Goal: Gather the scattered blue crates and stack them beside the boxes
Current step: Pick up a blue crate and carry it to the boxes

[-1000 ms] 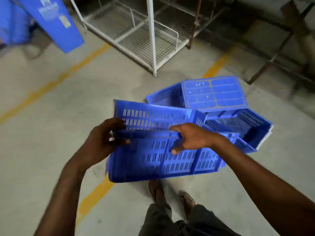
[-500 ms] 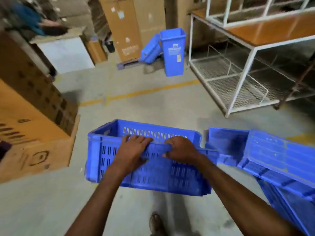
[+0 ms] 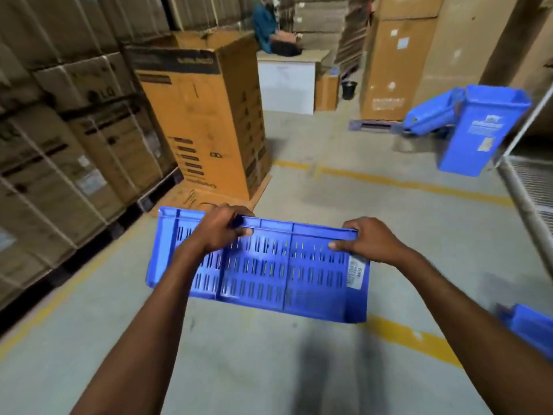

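I hold a blue slotted crate (image 3: pixel 269 274) in the air in front of me, its near long wall facing me. My left hand (image 3: pixel 223 227) grips the top rim left of centre. My right hand (image 3: pixel 369 241) grips the same rim at its right end, above a white label. A corner of another blue crate (image 3: pixel 529 327) shows at the right edge, low on the floor. Stacked cardboard boxes (image 3: pixel 74 151) line the left side, with a tall orange carton (image 3: pixel 206 115) ahead of them.
A blue bin (image 3: pixel 481 130) stands at the right with another blue bin (image 3: pixel 431 110) tipped behind it. A white wire rack (image 3: pixel 529 187) is at the far right. Yellow lines cross the grey floor. A person (image 3: pixel 269 28) sits on a white block far ahead.
I have turned left, away from the pile of crates, toward the boxes. The held crate came up with me and my hands have spread apart along its rim.
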Motion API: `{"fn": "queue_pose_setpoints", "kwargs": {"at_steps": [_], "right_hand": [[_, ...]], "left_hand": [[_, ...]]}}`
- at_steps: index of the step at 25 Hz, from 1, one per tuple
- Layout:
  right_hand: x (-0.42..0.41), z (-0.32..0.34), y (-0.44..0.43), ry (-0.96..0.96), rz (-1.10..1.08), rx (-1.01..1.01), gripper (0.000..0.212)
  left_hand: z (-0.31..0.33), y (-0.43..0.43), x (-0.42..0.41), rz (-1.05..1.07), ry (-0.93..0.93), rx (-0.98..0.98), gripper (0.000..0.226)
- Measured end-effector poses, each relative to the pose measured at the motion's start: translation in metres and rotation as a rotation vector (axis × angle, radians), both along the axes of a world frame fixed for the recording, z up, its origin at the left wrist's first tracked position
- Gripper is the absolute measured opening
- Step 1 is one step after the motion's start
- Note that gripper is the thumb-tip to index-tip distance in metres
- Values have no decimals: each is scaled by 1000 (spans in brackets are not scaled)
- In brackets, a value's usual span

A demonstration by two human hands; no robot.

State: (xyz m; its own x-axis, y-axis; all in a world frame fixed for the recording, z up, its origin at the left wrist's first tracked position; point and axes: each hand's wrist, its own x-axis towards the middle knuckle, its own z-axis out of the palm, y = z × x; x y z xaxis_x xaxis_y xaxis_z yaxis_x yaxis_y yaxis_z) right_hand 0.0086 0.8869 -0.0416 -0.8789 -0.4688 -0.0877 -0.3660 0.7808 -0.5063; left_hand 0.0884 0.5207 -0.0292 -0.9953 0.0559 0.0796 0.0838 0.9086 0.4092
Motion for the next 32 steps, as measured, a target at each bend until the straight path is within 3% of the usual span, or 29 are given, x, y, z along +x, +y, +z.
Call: {"fn": "queue_pose_setpoints", "kwargs": {"at_steps": [3,5,9,10,12,14,18,23,26,28,30,32], "right_hand": [[26,15,-145,72,110,-31,57],[52,26,-236,72,227,23,59],[69,40,-345,-407,707,46,32],[69,31,-362,-449,785,81,38],[77,1,-393,-463,914,178,70],[87,-30,-431,-427,953,240,88],[106,-68,-503,-341,1013,202,102],[151,-93,-603,-235,1158,-29,67],[155,-82,-668,-129,1322,-29,64],[130,-73,-711,124,1466,-9,77],[88,-66,-754,311,1490,120,104],[58,-62,-778,295,1464,358,103]], "left_hand": [[-11,-56,42,48,-38,-94,81],[-21,-73,75,22,-123,1,75],[-59,-166,160,176,-159,258,55],[-66,-186,184,211,-116,250,50],[-76,-205,227,251,-46,193,49],[-82,-220,261,329,-2,170,54],[-83,-271,305,536,-47,168,48],[-45,-333,308,684,-427,359,52],[-51,-365,298,858,-399,73,63],[-65,-380,304,897,-369,-99,79],[-76,-393,316,932,-364,-162,92],[-84,-404,323,947,-338,-207,83]]}}
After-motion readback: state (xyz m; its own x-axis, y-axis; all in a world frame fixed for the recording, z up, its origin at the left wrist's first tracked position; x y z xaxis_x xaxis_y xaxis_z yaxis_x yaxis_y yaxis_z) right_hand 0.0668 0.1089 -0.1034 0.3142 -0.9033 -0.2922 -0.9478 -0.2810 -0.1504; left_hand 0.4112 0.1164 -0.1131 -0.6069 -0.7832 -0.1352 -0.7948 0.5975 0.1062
